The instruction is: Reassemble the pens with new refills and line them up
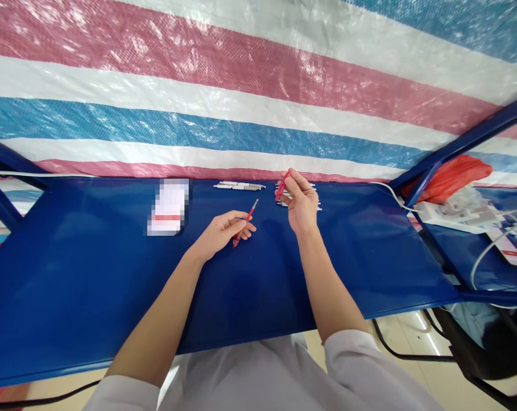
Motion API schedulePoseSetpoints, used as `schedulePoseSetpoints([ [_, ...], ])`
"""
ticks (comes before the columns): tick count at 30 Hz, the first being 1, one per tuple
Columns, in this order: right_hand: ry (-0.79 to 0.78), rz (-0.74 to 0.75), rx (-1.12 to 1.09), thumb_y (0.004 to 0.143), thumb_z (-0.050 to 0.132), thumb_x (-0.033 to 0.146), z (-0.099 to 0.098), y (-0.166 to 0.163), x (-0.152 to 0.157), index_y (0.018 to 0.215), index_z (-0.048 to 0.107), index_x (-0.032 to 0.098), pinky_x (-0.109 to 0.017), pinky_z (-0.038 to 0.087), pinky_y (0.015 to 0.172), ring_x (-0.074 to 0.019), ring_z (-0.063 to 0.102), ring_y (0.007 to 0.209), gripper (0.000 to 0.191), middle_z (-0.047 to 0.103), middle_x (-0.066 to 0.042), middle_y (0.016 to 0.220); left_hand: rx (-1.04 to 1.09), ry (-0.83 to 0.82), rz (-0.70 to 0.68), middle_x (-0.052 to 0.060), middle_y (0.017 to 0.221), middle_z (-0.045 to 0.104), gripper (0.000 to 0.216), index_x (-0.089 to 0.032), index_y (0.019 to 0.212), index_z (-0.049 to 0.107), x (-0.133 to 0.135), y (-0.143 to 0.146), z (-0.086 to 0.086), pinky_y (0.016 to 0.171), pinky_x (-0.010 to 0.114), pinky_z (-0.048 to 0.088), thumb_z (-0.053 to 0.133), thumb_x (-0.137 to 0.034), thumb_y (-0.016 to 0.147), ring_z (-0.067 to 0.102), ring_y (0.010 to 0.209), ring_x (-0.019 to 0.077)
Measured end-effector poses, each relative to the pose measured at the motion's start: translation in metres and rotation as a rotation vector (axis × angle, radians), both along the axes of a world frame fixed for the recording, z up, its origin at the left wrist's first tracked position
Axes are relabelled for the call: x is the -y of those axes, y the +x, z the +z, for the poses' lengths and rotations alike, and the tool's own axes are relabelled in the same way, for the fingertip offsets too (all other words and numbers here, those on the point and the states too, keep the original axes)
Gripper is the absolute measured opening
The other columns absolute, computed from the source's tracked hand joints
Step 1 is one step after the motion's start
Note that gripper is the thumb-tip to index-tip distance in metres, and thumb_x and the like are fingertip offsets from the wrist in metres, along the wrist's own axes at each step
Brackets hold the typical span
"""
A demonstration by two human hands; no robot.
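My left hand point(228, 229), over the middle of the table, is closed on a slim red pen point(250, 213). Its pale, narrow end points up and away, and its lower red part shows below the fingers. Farther right, my right hand point(300, 198) pinches a pinkish-red pen-like piece point(281, 189), slanted between thumb and fingers. Whether it is a whole pen or one part of it, I cannot tell. Partly hidden behind that hand lie several white pens point(317, 204). Another row of white and grey pens point(240, 186) rests at the table's back edge, between the hands.
The blue table point(91, 274) backs onto a striped plastic sheet point(224, 91). A blurred-out phone-like object point(169, 208) lies to the left. Beyond the blue frame on the right are a red plastic bag point(453, 178), a white power strip point(451, 218) and loose cables.
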State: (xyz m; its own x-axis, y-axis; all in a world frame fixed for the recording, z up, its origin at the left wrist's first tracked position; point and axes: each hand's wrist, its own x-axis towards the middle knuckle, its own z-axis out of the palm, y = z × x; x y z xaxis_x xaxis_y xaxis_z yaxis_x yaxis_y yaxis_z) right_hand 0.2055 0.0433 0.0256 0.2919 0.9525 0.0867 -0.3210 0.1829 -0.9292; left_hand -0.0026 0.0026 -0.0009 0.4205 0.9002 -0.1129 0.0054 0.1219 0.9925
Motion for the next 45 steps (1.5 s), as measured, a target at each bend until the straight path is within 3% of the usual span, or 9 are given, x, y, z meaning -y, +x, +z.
schedulePoseSetpoints([
  [4, 0.032, 0.073, 0.411, 0.076, 0.073, 0.034, -0.012, 0.029, 0.008, 0.102, 0.074, 0.024, -0.032, 0.060, 0.075, -0.0191, 0.072, 0.089, 0.027, 0.078, -0.002, 0.100, 0.050, -0.031, 0.059, 0.010, 0.098, 0.075, 0.035, -0.018, 0.108, 0.065, -0.001, 0.001, -0.001, 0.066, 0.030, 0.053, 0.069, -0.045, 0.085, 0.070, 0.079, 0.0192],
  [9, 0.194, 0.131, 1.224, 0.091, 0.058, 0.029, -0.027, 0.055, 0.018, 0.108, 0.074, 0.026, -0.036, 0.058, 0.087, -0.0209, 0.071, 0.099, 0.024, 0.077, -0.003, 0.108, 0.129, -0.061, 0.159, 0.007, 0.093, 0.074, 0.034, -0.018, 0.102, 0.065, -0.001, 0.004, -0.002, 0.067, 0.030, 0.054, 0.075, -0.042, 0.080, 0.068, 0.075, 0.0173],
  [12, 0.289, 0.141, 1.562, 0.096, 0.051, 0.026, -0.031, 0.058, 0.021, 0.112, 0.072, 0.026, -0.032, 0.056, 0.081, -0.0210, 0.070, 0.102, 0.027, 0.076, -0.003, 0.111, 0.175, -0.089, 0.190, 0.006, 0.089, 0.074, 0.035, -0.018, 0.100, 0.066, -0.002, 0.004, -0.002, 0.068, 0.031, 0.054, 0.078, -0.040, 0.077, 0.067, 0.072, 0.0160],
  [15, 0.332, 0.164, 1.732, 0.098, 0.046, 0.025, -0.030, 0.057, 0.020, 0.114, 0.071, 0.026, -0.028, 0.052, 0.072, -0.0197, 0.069, 0.102, 0.030, 0.076, -0.002, 0.113, 0.184, -0.106, 0.200, 0.007, 0.090, 0.074, 0.034, -0.018, 0.102, 0.066, -0.003, 0.004, -0.002, 0.064, 0.029, 0.053, 0.078, -0.039, 0.078, 0.066, 0.071, 0.0158],
  [32, 0.274, 0.201, 1.912, 0.099, 0.040, 0.019, -0.024, 0.052, 0.010, 0.111, 0.073, 0.026, -0.029, 0.036, 0.056, -0.0197, 0.065, 0.099, 0.036, 0.075, -0.001, 0.115, 0.164, -0.112, 0.186, 0.006, 0.090, 0.075, 0.029, -0.020, 0.101, 0.070, -0.005, 0.006, -0.007, 0.071, 0.031, 0.055, 0.078, -0.036, 0.079, 0.068, 0.074, 0.0159],
  [45, 0.226, 0.235, 1.853, 0.097, 0.039, 0.016, -0.016, 0.047, 0.014, 0.115, 0.071, 0.025, -0.029, 0.042, 0.061, -0.0218, 0.063, 0.105, 0.037, 0.073, -0.004, 0.117, 0.185, -0.065, 0.187, 0.007, 0.093, 0.075, 0.029, -0.019, 0.103, 0.070, -0.006, 0.007, -0.007, 0.073, 0.031, 0.055, 0.077, -0.034, 0.079, 0.068, 0.076, 0.0160],
])
